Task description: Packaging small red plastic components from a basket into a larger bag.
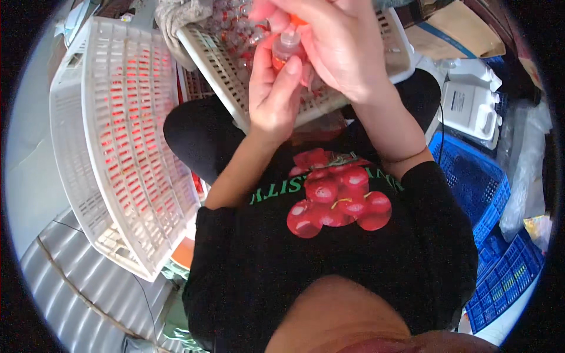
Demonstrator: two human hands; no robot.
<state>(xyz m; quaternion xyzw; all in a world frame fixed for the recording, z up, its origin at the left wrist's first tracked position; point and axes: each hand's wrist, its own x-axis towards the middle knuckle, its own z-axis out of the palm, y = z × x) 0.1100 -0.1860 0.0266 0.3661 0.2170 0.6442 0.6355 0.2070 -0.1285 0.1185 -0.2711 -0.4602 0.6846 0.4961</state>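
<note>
- Gripping a small clear bottle in the left hand, with thumb pressed on the near side and fingers curled around.
- Pinching an orange cap in the right hand, at the top of the bottle, with fingers closed in tight.
- Impossible to tell, behind the fingers, whether touching the bottle's neck or just apart from it.
- Working with hands close together, over a white basket near two black-clad knees.
- Filled, inside that basket, with a loose heap of more clear bottles, with touches of red among them.
- Overlapped at the basket's far left corner by a pale cloth.
- Dressed in a black shirt with a cherry print and green lettering.
- Flanked on the left by white crates, with red showing through the slots.
- Flanked on the right by a blue crate, with white jugs beyond.
- Bordered at upper right by brown cardboard.
</note>
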